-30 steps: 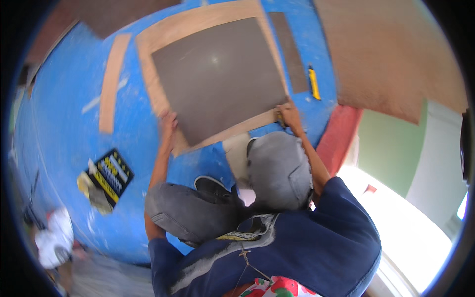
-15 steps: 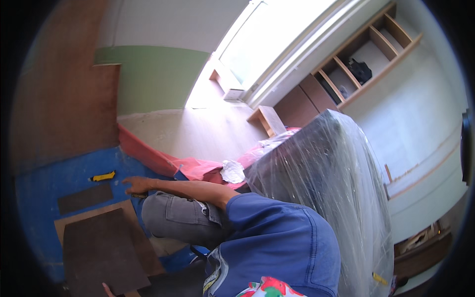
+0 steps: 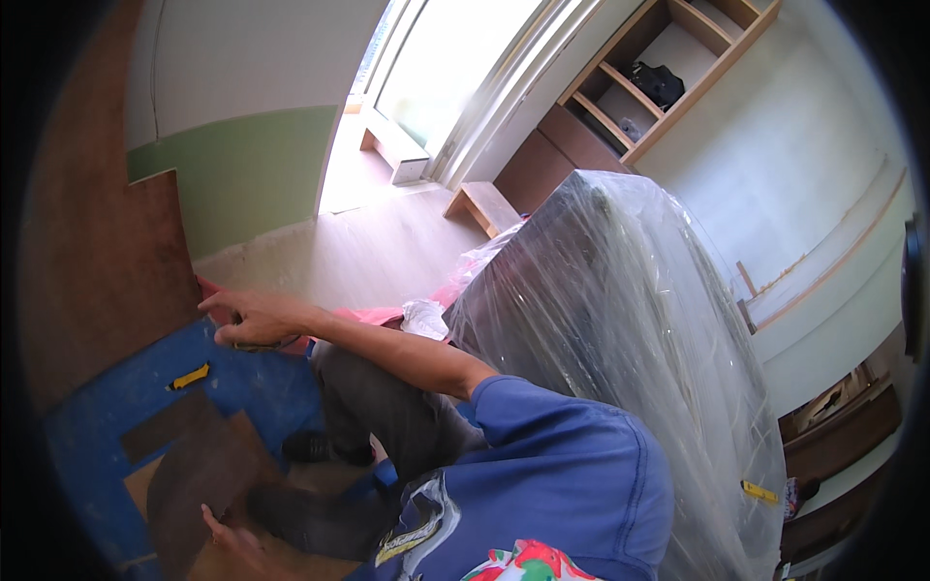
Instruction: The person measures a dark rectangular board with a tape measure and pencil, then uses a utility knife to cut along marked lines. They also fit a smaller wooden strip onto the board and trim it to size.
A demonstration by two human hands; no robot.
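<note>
My right hand (image 3: 254,320) reaches out to the left over the blue floor covering (image 3: 87,416), its index finger extended. A thin dark thing shows under its palm; I cannot make out what it is. At the lower left my left hand (image 3: 235,544) grips the near edge of a dark brown thin sheet (image 3: 199,474), the thumb on top. The sheet looks bent and smeared by motion. Beneath it is a light brown board (image 3: 143,486). A smaller dark strip (image 3: 160,426) lies beyond, and past that a yellow utility knife (image 3: 189,377).
Plastic film drapes a large bulky thing (image 3: 620,290) close on my right. Pink sheeting (image 3: 373,315) and a crumpled white piece (image 3: 423,318) lie behind my arm. A low wooden stool (image 3: 481,208) stands near the bright doorway. Another yellow knife (image 3: 759,492) rests on the film.
My right hand has lifted away from beside the knife and my knee. My left hand has come further into view, and the brown sheet has shifted and bent. The view has turned slightly.
</note>
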